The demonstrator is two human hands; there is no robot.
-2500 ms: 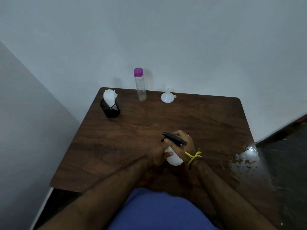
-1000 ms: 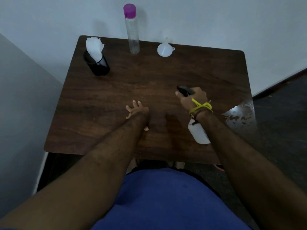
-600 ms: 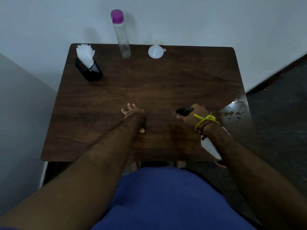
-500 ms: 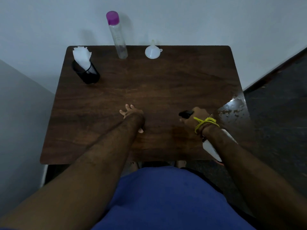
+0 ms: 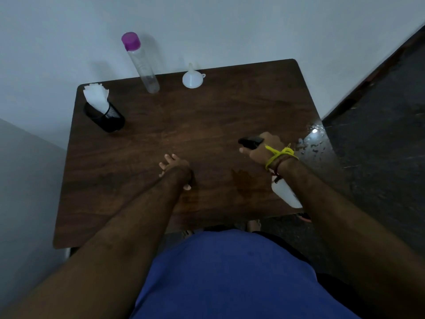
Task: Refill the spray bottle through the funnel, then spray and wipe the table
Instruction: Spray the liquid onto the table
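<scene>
Dark wood table [image 5: 138, 180], head view: right hand grips spray bottle, left hand flat on the top.

Far left corner: black mesh cup [image 5: 108, 118] holding white paper napkins [image 5: 96, 97]. Next along the back edge, a clear tall bottle [image 5: 143, 67] with a purple cap, upright; right of it a white funnel [image 5: 192, 78], wide mouth down, spout up. Mid-table: left hand [image 5: 173, 168], fingers spread and straight, resting on the wood, holding nothing. Wet patch [image 5: 243, 183] between the two forearms. Right hand [image 5: 262, 150], yellow band at wrist, curled round the black head of the spray bottle [image 5: 285, 194]; white body tilted back under the forearm, above the near edge. Wet sheen at the table's right edge.
</scene>
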